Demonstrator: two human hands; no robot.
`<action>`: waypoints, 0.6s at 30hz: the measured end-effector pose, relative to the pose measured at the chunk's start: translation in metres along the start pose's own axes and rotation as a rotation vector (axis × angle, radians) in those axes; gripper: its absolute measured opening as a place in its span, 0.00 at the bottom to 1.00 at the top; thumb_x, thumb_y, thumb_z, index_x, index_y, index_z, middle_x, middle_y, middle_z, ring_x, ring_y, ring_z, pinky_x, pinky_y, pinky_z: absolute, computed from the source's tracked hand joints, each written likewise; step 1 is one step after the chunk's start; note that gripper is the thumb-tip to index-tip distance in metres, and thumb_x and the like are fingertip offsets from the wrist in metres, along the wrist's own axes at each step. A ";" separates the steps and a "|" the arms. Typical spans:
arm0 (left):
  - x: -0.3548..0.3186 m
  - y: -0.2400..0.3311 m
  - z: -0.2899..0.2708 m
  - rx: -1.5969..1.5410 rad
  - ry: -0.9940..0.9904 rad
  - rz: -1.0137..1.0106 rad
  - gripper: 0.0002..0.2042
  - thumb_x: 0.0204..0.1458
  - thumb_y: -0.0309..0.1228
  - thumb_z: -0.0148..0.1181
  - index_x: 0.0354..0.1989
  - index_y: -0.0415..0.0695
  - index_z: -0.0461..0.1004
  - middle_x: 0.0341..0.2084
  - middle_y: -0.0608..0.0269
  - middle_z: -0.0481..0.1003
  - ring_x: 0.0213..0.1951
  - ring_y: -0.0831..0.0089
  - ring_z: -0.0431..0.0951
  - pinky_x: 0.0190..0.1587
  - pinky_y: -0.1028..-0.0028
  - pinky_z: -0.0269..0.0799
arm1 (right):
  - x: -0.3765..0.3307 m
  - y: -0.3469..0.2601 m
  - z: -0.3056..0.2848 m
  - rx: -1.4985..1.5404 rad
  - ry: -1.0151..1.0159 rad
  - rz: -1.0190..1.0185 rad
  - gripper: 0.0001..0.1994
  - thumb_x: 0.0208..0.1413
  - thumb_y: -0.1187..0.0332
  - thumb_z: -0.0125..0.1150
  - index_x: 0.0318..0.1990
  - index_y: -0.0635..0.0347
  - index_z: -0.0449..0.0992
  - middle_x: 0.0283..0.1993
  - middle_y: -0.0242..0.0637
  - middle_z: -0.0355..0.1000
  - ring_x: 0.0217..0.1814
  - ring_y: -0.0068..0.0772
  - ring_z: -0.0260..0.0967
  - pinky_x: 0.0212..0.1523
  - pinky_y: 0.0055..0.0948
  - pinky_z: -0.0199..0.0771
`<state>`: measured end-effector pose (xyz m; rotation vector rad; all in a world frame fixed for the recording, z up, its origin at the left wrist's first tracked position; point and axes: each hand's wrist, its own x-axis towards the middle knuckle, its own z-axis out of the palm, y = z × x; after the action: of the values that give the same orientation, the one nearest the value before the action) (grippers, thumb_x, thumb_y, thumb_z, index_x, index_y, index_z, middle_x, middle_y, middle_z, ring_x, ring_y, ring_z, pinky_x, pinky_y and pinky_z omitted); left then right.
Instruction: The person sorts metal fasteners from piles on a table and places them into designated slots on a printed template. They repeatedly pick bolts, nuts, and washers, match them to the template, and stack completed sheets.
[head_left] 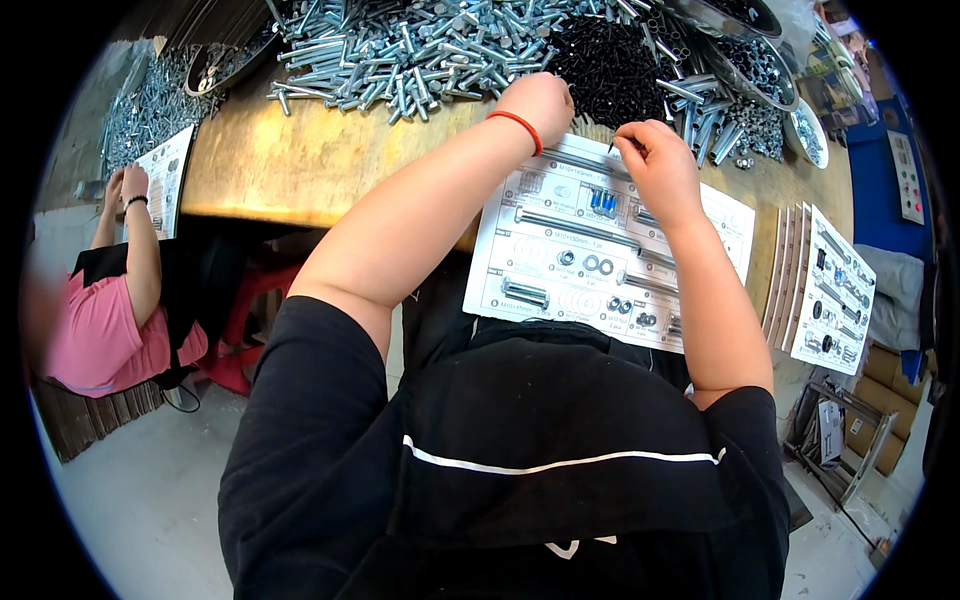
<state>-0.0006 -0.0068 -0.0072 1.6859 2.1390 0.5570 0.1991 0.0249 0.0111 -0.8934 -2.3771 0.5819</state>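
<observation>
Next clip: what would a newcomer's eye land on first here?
The heap of silver bolts across the far side of the wooden table, beside a pile of black screws. Nearer, a white sorting card holding bolts and washers, with the left hand at the heaps and the right hand above the card.

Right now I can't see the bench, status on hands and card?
Left hand closed at bolt pile. Right hand pinching a small black screw over card. Card partly filled. Nothing blocking.
</observation>
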 end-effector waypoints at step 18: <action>-0.108 -0.029 0.001 0.101 0.214 0.264 0.04 0.49 0.29 0.59 0.31 0.46 0.80 0.29 0.62 0.75 0.34 0.59 0.77 0.36 0.63 0.74 | -0.018 -0.053 0.054 -0.072 -0.216 -0.044 0.06 0.54 0.68 0.58 0.33 0.58 0.79 0.35 0.37 0.74 0.38 0.45 0.73 0.39 0.39 0.74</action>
<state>-0.0006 -0.1181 -0.0187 2.0670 2.1308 0.7443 0.1531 -0.0345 -0.0068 -0.8435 -2.6192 0.6061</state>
